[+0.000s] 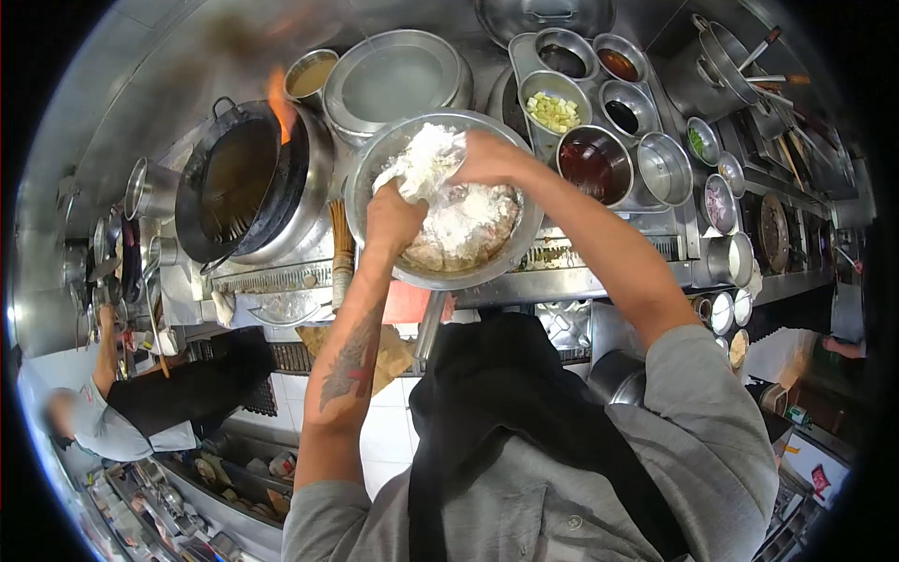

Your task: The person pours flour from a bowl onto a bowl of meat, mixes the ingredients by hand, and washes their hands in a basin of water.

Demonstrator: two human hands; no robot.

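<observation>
A metal bowl with a long handle point(433, 323) is in front of me, holding pale, wet-looking chunks point(445, 255) with white powder point(465, 221) on top. Above its far side, a thin bag of white powder point(426, 155) is gripped between my hands. My left hand point(395, 217) is closed on the near left edge of the bag. On the right side, my right hand point(484, 157) pinches the bag, its fingertips partly hidden by the plastic and powder.
Left of the bowl, a wok point(234, 173) of dark oil stands on the range beside a flame point(281, 108). A bamboo brush point(341, 245) lies nearby. Sauce pots point(595, 167) and a pan of diced pieces point(554, 110) stand right. Another person point(140, 412) works far left.
</observation>
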